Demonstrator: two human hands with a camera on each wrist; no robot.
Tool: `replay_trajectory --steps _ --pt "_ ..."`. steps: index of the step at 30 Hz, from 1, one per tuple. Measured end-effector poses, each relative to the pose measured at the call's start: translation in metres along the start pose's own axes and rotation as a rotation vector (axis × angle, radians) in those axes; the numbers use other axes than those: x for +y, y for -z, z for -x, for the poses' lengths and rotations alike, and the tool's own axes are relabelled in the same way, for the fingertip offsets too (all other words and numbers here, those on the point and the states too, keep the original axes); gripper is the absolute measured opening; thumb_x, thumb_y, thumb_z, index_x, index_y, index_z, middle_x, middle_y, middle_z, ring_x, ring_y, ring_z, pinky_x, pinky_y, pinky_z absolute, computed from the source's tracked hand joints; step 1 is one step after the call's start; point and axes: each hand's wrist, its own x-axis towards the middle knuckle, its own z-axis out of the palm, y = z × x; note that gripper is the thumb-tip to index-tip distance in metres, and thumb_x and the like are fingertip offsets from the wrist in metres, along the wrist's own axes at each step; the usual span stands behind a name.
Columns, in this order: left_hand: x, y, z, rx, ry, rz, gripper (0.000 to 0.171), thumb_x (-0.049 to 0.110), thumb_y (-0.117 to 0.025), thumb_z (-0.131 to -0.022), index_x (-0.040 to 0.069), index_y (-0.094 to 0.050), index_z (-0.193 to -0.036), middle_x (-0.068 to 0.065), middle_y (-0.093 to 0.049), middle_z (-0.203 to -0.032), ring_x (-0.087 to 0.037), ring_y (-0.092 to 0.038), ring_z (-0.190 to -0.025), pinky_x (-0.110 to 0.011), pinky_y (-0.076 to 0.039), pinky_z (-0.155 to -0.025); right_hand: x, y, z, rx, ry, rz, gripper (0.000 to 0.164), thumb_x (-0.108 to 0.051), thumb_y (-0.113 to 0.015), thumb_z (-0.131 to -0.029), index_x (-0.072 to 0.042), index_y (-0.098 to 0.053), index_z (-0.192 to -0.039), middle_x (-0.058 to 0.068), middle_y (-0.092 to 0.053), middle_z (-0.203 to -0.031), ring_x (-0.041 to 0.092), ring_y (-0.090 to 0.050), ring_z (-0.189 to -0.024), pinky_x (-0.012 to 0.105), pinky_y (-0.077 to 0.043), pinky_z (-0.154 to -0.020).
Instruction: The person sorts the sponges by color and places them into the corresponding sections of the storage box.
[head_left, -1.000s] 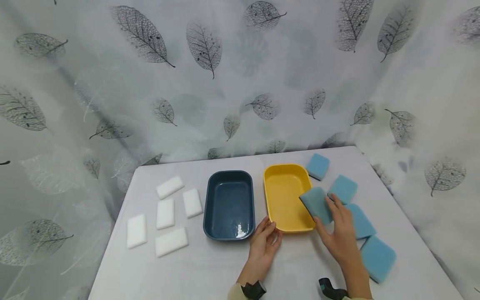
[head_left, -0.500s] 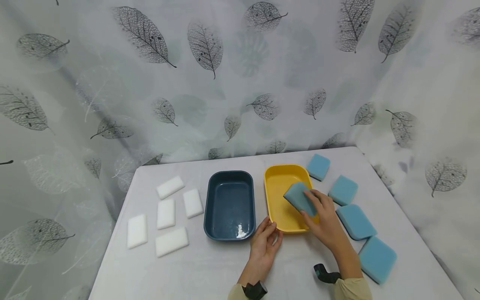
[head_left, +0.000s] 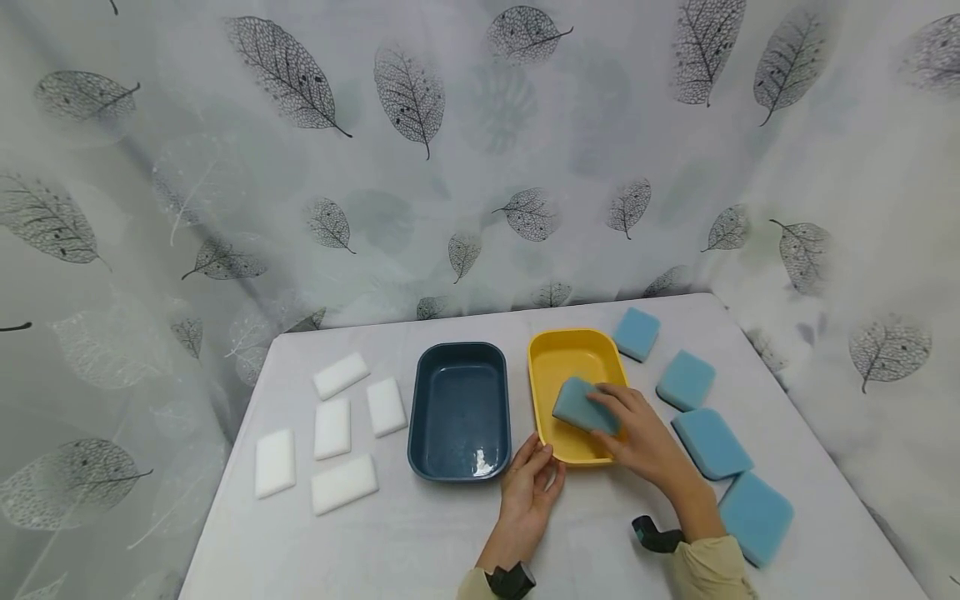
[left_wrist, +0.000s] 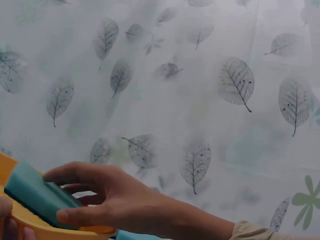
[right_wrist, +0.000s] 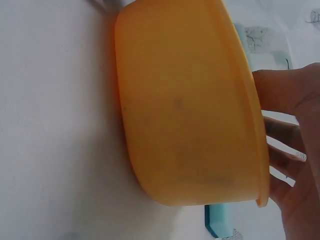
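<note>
My right hand (head_left: 637, 429) reaches over the yellow tray (head_left: 546, 358) and holds a blue sponge (head_left: 583, 406), thumb on one side and fingers on the other. In the left wrist view this sponge (left_wrist: 37, 192) sits tilted at the tray's rim, a thin dark layer on its underside. My left hand (head_left: 525, 496) grips the tray's near left corner. Seen from the right wrist, the tray's outer wall (right_wrist: 185, 110) fills the middle, and the right hand (right_wrist: 295, 125) shows at the right edge; the held sponge is hidden there.
A dark blue tray (head_left: 459, 400) stands left of the yellow one. Several white sponges (head_left: 331, 428) lie farther left. Several blue sponges (head_left: 712, 443) line the right side of the white table (head_left: 420, 542). A leaf-print curtain (head_left: 480, 167) hangs behind.
From the yellow tray's right rim, my right hand has carried the blue sponge left and down into the tray. The left hand stays at the tray's corner.
</note>
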Motion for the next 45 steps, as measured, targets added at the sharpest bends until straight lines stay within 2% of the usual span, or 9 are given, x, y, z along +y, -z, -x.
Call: replay_trajectory --steps 9,15,23,31,36,45 --pt "0.0 -0.001 0.0 0.01 0.002 0.0 0.057 0.003 -0.073 -0.095 0.004 -0.053 -0.148 0.0 -0.059 -0.11 -0.015 -0.062 -0.104 -0.03 -0.059 -0.093 0.002 0.007 -0.011 -0.203 -0.029 -0.007 0.059 -0.018 -0.086 -0.086 -0.009 -0.061 -0.139 0.016 -0.057 -0.146 0.038 -0.053 -0.132 0.06 -0.05 -0.109" --pt "0.0 0.0 0.0 0.007 0.005 -0.007 0.058 0.004 -0.073 -0.096 0.005 -0.052 -0.15 0.0 -0.057 -0.111 -0.015 -0.061 -0.104 -0.03 -0.059 -0.093 0.004 0.006 -0.018 -0.283 -0.02 -0.022 0.055 -0.011 -0.085 -0.086 -0.008 -0.062 -0.136 0.016 -0.058 -0.145 0.038 -0.053 -0.132 0.059 -0.05 -0.11" --pt "-0.001 0.001 -0.002 -0.003 -0.004 -0.002 0.06 0.003 -0.071 -0.097 0.003 -0.048 -0.151 0.0 -0.059 -0.113 -0.014 -0.061 -0.101 -0.029 -0.059 -0.092 0.003 0.001 -0.022 -0.353 -0.012 -0.056 0.05 -0.006 -0.085 -0.085 -0.009 -0.065 -0.131 0.012 -0.06 -0.143 0.037 -0.051 -0.135 0.06 -0.048 -0.112" --pt "-0.001 0.001 -0.002 -0.005 -0.001 -0.012 0.063 0.005 -0.073 -0.096 0.003 -0.047 -0.153 -0.002 -0.057 -0.114 -0.014 -0.06 -0.102 -0.029 -0.059 -0.093 0.004 -0.004 -0.024 -0.382 0.016 -0.052 0.047 0.004 -0.082 -0.084 -0.012 -0.067 -0.126 0.009 -0.063 -0.142 0.038 -0.052 -0.133 0.061 -0.047 -0.111" --pt "-0.001 0.001 -0.002 -0.007 0.001 -0.014 0.062 0.006 -0.073 -0.096 0.004 -0.047 -0.152 -0.002 -0.054 -0.117 -0.014 -0.06 -0.102 -0.029 -0.059 -0.093 0.001 -0.003 -0.025 -0.421 -0.011 -0.057 0.044 0.004 -0.081 -0.085 -0.011 -0.068 -0.125 0.01 -0.062 -0.143 0.04 -0.051 -0.134 0.061 -0.046 -0.113" --pt "-0.002 0.003 -0.003 -0.003 -0.018 -0.014 0.058 0.006 -0.074 -0.095 0.004 -0.051 -0.148 0.001 -0.06 -0.112 -0.012 -0.063 -0.097 -0.03 -0.059 -0.092 -0.001 -0.005 -0.029 -0.451 -0.015 -0.043 0.041 0.004 -0.081 -0.085 -0.011 -0.07 -0.121 0.011 -0.065 -0.14 0.04 -0.054 -0.131 0.061 -0.048 -0.112"
